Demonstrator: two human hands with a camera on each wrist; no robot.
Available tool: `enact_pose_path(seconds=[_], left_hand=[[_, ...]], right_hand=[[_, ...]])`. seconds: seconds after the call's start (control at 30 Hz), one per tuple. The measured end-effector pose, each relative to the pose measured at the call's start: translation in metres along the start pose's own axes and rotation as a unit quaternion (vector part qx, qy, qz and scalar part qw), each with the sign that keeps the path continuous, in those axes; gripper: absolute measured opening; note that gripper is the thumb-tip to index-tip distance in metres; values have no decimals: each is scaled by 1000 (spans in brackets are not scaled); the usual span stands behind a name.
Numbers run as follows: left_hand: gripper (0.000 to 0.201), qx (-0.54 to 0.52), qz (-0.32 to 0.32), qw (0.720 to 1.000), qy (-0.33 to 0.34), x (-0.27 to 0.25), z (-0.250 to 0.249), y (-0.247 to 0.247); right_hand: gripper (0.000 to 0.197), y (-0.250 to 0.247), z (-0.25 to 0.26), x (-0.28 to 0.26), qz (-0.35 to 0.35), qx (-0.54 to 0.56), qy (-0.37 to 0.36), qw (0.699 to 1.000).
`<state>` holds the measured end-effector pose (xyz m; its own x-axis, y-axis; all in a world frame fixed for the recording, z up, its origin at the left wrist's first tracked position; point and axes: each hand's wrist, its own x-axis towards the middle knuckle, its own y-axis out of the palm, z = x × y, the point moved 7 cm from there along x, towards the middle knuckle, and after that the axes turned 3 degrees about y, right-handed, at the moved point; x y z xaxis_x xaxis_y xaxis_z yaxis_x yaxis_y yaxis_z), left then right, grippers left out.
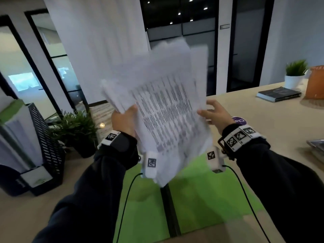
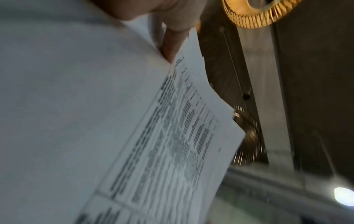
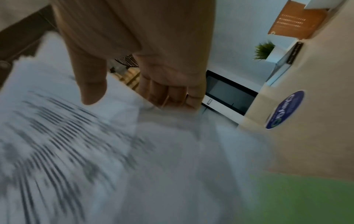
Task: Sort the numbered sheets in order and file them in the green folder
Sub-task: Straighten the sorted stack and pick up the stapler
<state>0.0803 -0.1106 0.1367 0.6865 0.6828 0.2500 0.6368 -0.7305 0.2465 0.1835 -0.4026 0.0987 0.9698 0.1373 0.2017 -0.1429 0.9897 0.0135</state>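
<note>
Head view: left hand grips a fanned, motion-blurred stack of printed sheets at its 9 o'clock edge, held up above the bench. Right hand is at the stack's 3 o'clock edge, thumb toward the paper, fingers spread; can't tell if it actually grips. Green folder lies open on the bench at 6 o'clock, under the sheets. Black mesh file rack at 9 o'clock, potted plant beside it. Book, small white-potted plant and orange box at 2 o'clock.

Left wrist view: fingers tucked between sheets; printed sheets fill the frame, numbers unreadable.

Right wrist view: thumb over the top sheet, fingers curled behind the sheets' edge; contact blurred. Green folder at 5 o'clock; round blue sticker on the bench at 3 o'clock.
</note>
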Motion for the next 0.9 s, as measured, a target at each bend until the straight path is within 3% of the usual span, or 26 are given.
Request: enact_pose_path(seconds=[0.1, 0.23, 0.3, 0.33, 0.4, 0.43, 0.5, 0.6, 0.67, 0.7, 0.73, 0.8, 0.83, 0.9], left_hand=[[15, -112, -39, 993, -21, -2, -8, -5], [12, -184, -41, 980, -64, -10, 11, -2], [15, -163, -29, 981, -102, -23, 29, 0], [14, -154, -19, 981, -119, -30, 41, -3], [8, -169, 22, 972, -161, -42, 60, -12], [16, -188, 50, 964, -184, -47, 70, -18], [44, -226, 82, 952, -191, -39, 85, -49], [68, -121, 96, 953, -260, -31, 113, -96], [55, 33, 128, 929, -345, -42, 139, -116], [48, 86, 138, 913, -374, -47, 151, -122], [43, 123, 137, 903, -388, -48, 159, -127], [33, 166, 159, 889, -396, -46, 165, -124], [26, 174, 184, 880, -401, -48, 166, -115], [22, 230, 221, 866, -385, -45, 167, -97]], right_hand=[[45, -8, -39, -16, -8, 8, 61, 998], [81, 22, -86, -44, 113, 186, 163, 962], [94, 31, -87, -51, 121, 249, 171, 946], [88, 28, -83, -54, 105, 248, 169, 948], [47, 12, -78, -53, 73, 214, 164, 960], [26, 2, -77, -54, 69, 180, 170, 967], [16, -25, -86, -55, 60, 85, 197, 975], [14, -57, -115, -63, 84, -116, 250, 957], [48, -72, -140, -68, 104, -215, 288, 927], [57, -78, -154, -68, 105, -206, 311, 922], [55, -80, -163, -70, 100, -197, 325, 920], [35, -76, -165, -73, 95, -174, 348, 917], [33, -77, -165, -73, 91, -172, 354, 915], [51, -76, -163, -73, 100, -200, 370, 902]])
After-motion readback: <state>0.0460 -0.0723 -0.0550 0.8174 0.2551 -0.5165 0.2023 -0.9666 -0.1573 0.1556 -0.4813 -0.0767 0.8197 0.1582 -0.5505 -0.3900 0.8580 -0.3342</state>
